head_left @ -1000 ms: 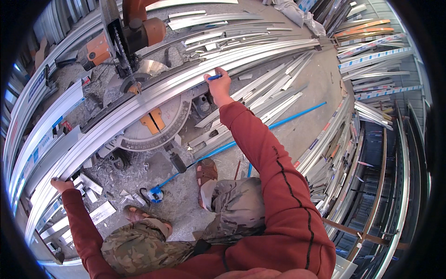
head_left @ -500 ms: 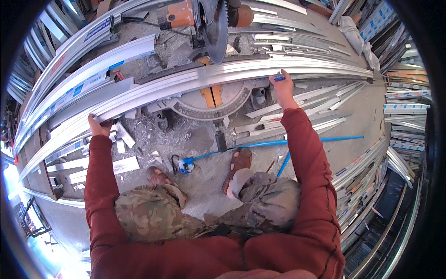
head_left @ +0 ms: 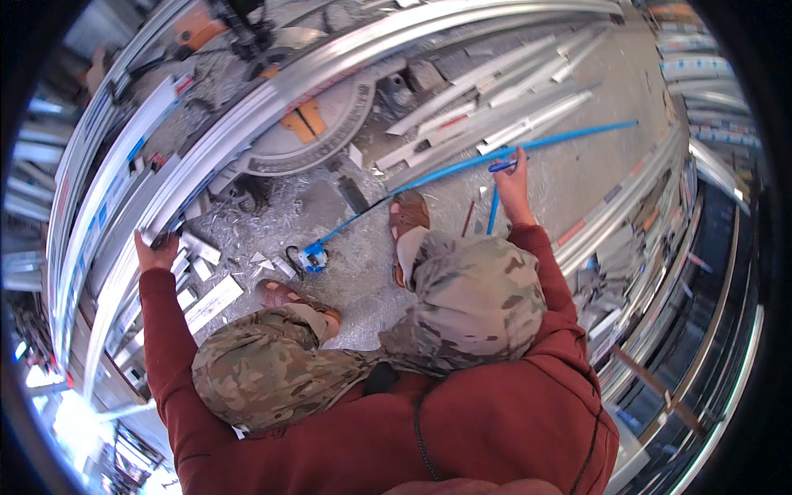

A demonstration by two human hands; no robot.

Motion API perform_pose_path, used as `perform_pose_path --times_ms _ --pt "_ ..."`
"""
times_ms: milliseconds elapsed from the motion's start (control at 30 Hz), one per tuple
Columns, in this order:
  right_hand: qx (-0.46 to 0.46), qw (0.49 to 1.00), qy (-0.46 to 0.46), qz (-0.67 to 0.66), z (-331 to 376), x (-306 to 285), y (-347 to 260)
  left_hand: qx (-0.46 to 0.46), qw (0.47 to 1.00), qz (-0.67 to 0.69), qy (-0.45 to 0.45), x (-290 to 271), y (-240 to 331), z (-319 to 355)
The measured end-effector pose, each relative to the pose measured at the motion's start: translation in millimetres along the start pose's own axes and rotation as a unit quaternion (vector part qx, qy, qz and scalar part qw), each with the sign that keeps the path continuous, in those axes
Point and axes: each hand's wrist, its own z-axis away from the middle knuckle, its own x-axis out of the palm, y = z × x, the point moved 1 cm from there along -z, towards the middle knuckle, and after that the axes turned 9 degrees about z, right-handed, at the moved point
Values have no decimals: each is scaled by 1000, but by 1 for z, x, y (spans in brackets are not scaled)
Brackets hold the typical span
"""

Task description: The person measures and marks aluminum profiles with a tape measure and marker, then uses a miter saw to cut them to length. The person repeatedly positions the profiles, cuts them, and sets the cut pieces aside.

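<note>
At the left, my left hand [head_left: 157, 250] is closed on the near edge of a long silver metal profile [head_left: 216, 155]. The profile lies across the round grey base of a mitre saw [head_left: 276, 154], which has an orange insert. My right hand [head_left: 515, 188] is off the profile, closed on a blue pen [head_left: 502, 166] above the floor. Below the pen a long blue strip [head_left: 561, 139] stretches toward a blue tape measure [head_left: 313, 256] lying near my feet. The saw's upper part is mostly out of view at the top.
Cut white and silver profile lengths [head_left: 503, 103] lie right of the saw. Small offcuts [head_left: 200, 247] are scattered by my left hand. My sandalled feet [head_left: 408, 216] stand close to the saw. Stacked profiles [head_left: 615, 210] line the right side; more long profiles [head_left: 124, 169] lie at left.
My right hand has left the profile and come back toward me with the pen. The view has swung right, so saw and profile sit higher and further left. The left hand stays on the profile.
</note>
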Motion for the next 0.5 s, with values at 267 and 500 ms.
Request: perform_pose_path --times_ms 267,500 --pt "281 916 183 -219 134 -44 117 -60 902 -419 -84 51 -16 78" --pt "225 966 114 -62 213 -50 143 -15 640 -747 -178 104 -45 183"
